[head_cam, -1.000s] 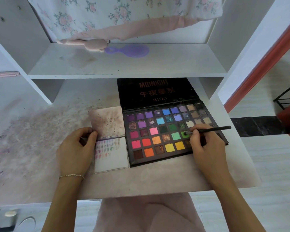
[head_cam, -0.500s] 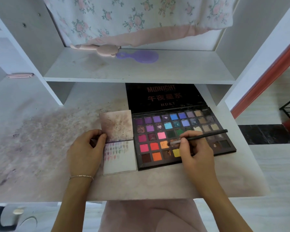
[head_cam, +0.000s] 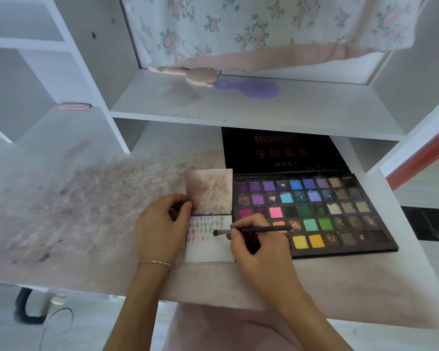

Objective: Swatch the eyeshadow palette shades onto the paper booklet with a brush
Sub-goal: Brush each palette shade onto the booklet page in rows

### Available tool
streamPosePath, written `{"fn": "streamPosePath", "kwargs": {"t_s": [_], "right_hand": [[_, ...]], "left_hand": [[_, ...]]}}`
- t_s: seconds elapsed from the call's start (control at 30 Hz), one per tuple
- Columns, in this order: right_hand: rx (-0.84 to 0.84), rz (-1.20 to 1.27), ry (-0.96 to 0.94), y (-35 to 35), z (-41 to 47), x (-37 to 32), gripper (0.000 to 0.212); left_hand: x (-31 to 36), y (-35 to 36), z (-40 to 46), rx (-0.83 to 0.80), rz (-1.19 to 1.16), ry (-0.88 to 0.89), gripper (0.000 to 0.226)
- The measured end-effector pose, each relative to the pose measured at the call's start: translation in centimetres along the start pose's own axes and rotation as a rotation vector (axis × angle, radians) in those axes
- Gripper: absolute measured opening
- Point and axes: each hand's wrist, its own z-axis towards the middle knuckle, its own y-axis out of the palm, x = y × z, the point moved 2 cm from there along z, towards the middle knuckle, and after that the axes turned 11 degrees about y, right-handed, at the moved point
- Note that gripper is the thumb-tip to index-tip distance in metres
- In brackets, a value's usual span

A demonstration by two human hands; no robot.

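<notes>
Head view. The paper booklet (head_cam: 209,239) lies open near the middle of the table (head_cam: 61,211), its right edge just beside the open eyeshadow palette (head_cam: 312,214), which lies toward the table's right edge with its black lid (head_cam: 279,150) tilted back under the shelf (head_cam: 251,107). The left hand (head_cam: 160,226) rests on the booklet's left edge, thumb and fingers pinching the stained upper page (head_cam: 209,190) near the fold. The right hand (head_cam: 259,247) grips the makeup brush (head_cam: 251,230), fingers curled around the handle; the bristle tip touches the lower page beside rows of small colour swatches (head_cam: 200,228). On the shelf lie a purple hairbrush (head_cam: 249,88) and a pink item (head_cam: 188,73), touching at their ends. Powder smudges mark the table's left part.
</notes>
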Motion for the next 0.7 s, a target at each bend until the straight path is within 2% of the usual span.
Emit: {"fn": "streamPosePath", "kwargs": {"t_s": [0.7], "right_hand": [[-0.047,-0.097,0.028,0.17,0.07,-0.08,0.028]], "left_hand": [[-0.26,0.10,-0.04,-0.008,0.028,0.005,0.005]]}}
